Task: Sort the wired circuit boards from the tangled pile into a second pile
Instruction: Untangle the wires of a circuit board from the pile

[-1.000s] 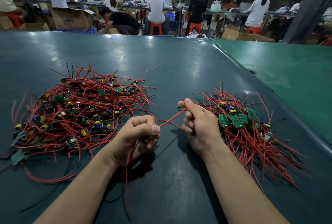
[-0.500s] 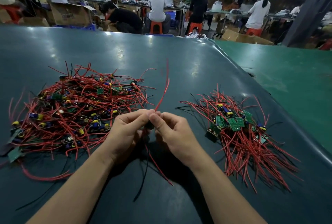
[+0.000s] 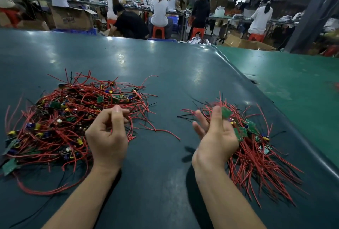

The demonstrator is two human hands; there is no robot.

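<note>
Right hand (image 3: 216, 140), fingers spread wide, releases a small green wired circuit board (image 3: 226, 112) over the sorted red-wired pile (image 3: 256, 148). Left hand (image 3: 108, 137), fingers loosely curled and empty, sits nearer the large tangled pile (image 3: 69, 124) on the dark green surface (image 3: 165, 74). Half a second earlier, both hands met mid-surface.

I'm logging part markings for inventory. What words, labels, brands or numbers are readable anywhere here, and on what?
No text can be read.
Brown cardboard box behind the dark green table: dark print on its side, too blurred to read.
Small green circuit boards in the red-wired piles: any markings too small to read.
</note>
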